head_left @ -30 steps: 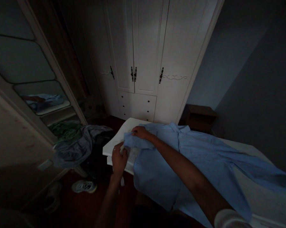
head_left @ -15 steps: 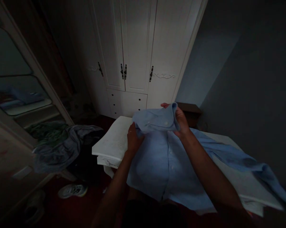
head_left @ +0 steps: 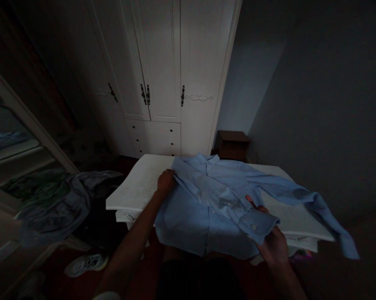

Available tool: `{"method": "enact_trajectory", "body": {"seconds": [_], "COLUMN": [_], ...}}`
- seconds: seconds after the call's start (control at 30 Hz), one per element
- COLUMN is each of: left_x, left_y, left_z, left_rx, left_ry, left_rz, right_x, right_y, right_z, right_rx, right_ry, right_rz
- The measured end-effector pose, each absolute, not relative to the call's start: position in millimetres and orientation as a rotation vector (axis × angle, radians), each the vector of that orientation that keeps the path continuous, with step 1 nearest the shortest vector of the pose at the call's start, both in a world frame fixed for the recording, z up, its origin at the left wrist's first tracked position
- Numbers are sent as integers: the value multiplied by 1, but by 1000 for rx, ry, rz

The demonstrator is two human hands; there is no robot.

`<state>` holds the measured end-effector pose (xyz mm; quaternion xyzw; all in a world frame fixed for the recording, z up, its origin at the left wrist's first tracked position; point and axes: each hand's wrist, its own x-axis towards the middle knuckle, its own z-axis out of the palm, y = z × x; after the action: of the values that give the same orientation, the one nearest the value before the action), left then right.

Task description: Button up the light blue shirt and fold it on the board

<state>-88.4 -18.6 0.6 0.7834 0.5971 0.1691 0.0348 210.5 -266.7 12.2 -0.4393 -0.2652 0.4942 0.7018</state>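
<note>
A light blue button-up shirt [head_left: 188, 227] lies front up on a white table [head_left: 134, 187], its collar at the far edge and its hem hanging over the near edge. My left hand [head_left: 166, 182] is closed on the shirt's edge near the left shoulder. One sleeve [head_left: 206, 187] runs diagonally across the shirt front. At its end, my right hand [head_left: 274, 243] grips the buttoned cuff [head_left: 258, 223] from beneath, partly hidden by the cloth. The other sleeve [head_left: 300, 193] stretches right and droops past the table's side.
Beyond the table stands a white wardrobe [head_left: 197, 62] with dark handles. A brown nightstand [head_left: 233, 136] is at the back right. To the left are heaped grey clothes [head_left: 59, 208], a mirrored frame [head_left: 31, 121] and a sneaker [head_left: 86, 265] on the red floor.
My right hand has brought the cuff down and right, laying the sleeve across the shirt front. My left hand has shifted slightly to the shoulder side. The camera view has turned right.
</note>
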Motion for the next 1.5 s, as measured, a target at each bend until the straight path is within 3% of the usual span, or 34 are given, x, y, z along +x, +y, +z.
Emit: {"method": "enact_trajectory", "body": {"seconds": [0.17, 0.43, 0.7, 0.93, 1.03, 1.2, 1.33, 1.5], "left_x": [-100, -114, -131, -139, -141, -136, -125, -117], "left_y": [-13, 0, 2, 5, 3, -4, -10, -13], "left_z": [2, 2, -14, -20, -19, -16, -13, -11], "left_rx": [2420, 2377, 2113, 2095, 2109, 2115, 2072, 2014], "left_ry": [1809, 1788, 1719, 1588, 1599, 1707, 1824, 1918], "left_rz": [496, 431, 788, 809, 786, 751, 707, 676], "right_x": [218, 221, 207, 220, 229, 210, 163, 95], "right_y": [-282, -300, -315, -327, -318, -248, -134, 12], "right_z": [-17, -17, 14, -50, -48, 11, 45, 49], "right_rx": [-1070, -1368, -1259, -1531, -1591, -1577, -1408, -1727], "right_ry": [-512, -652, -457, -732, -957, -1322, -1641, -1959], "right_rz": [1127, 1123, 1343, 1139, 1008, 683, 652, 607]}}
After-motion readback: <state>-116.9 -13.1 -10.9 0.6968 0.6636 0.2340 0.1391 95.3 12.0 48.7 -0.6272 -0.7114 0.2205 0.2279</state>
